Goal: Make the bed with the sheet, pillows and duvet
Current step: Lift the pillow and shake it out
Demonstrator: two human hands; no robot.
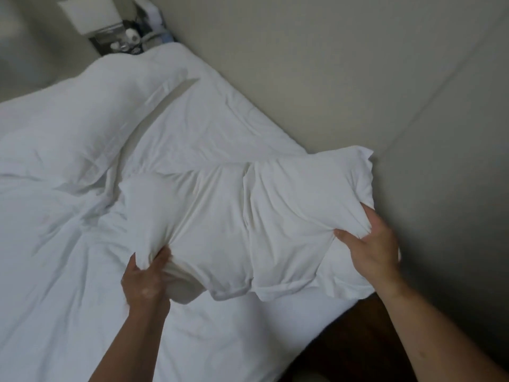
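Observation:
A white pillow [248, 216] in a creased case hangs just above the head end of the bed, close to the wall. My left hand [146, 279] grips its near left corner, fingers bunched into the fabric. My right hand [369, 244] grips its right edge. Under it lies the white sheet [206, 128] over the mattress. A second pillow [91, 111] lies further along the head end. The white duvet [55, 257] is rumpled across the left and lower part of the bed.
A beige padded wall [358, 64] runs along the head of the bed. At the far end stands a dark nightstand [121, 42] with a white lamp [91, 15] and small items. Dark floor [352, 340] shows by the bed's near corner.

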